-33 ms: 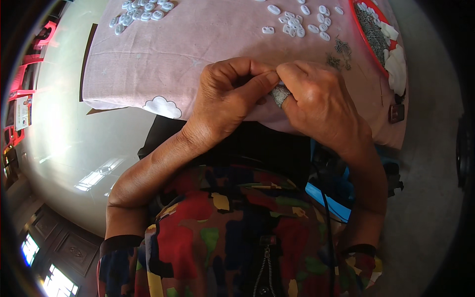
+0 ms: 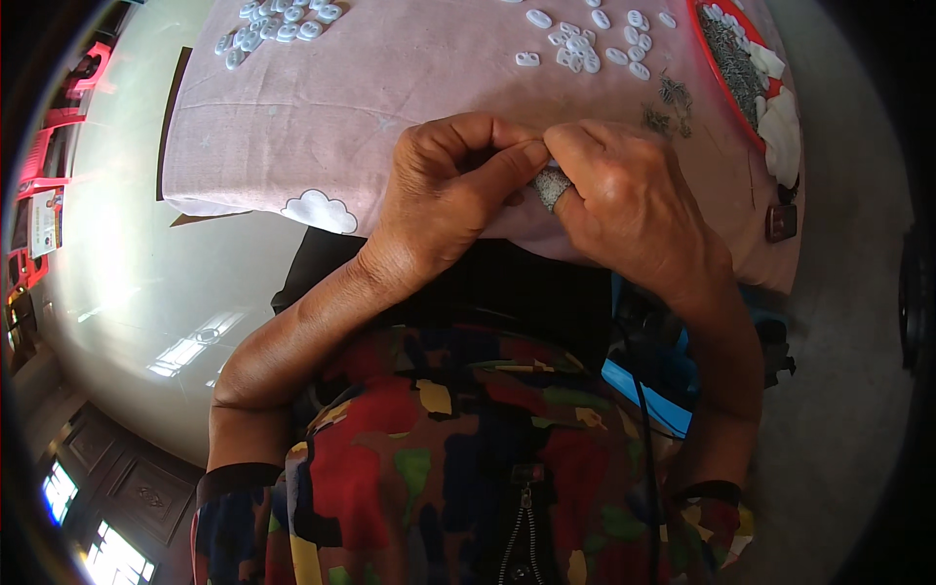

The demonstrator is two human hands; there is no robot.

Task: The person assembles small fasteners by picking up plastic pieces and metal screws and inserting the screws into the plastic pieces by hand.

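Over the table's near side, my left hand (image 2: 444,190) and my right hand (image 2: 624,190) meet at the fingertips. The left thumb and index finger are pinched together. Curled fingers of the right hand press close against them. A sliver of something pale shows between the fingertips, mostly hidden. By the right thumb is a speckled grey-white cover or band (image 2: 552,187); I cannot tell how it is fastened. Beyond the hands lies a loose group of small white oval plastic pieces (image 2: 575,47) with holes. A small heap of thin grey metal bits (image 2: 673,93) sits to their right.
A red basin (image 2: 704,60) at the right holds many small metal bits, white pieces and white cloth (image 2: 780,136). More white pieces (image 2: 278,21) are heaped at the far left on the pink cloth (image 2: 292,117). A small dark device (image 2: 781,223) lies near the right edge.
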